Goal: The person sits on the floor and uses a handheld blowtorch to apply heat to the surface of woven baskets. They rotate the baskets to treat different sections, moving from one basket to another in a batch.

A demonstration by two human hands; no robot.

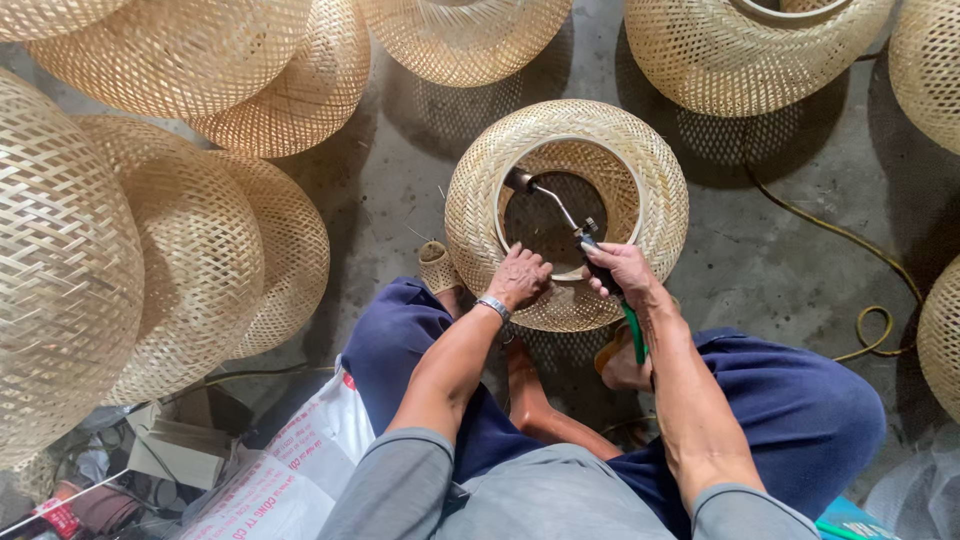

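Near frame centre, left hand (pixel 517 277) is gripping the round pale woven bamboo lampshade's (pixel 660 180) rim with curled fingers while right hand (pixel 617 270) is clasping a metal-nozzled torch (pixel 560 208).

Woven lampshade (pixel 566 150): pale bamboo, round and bulging, open lattice weave, lying on the concrete floor (pixel 400 200) with its ringed opening facing up.
Torch (pixel 560 208): thin metal wand with a dark nozzle, angled down into the lampshade's opening, nozzle near its inner left rim.
Green hose (pixel 634 335): ran off the torch's near end, just outside the lampshade.
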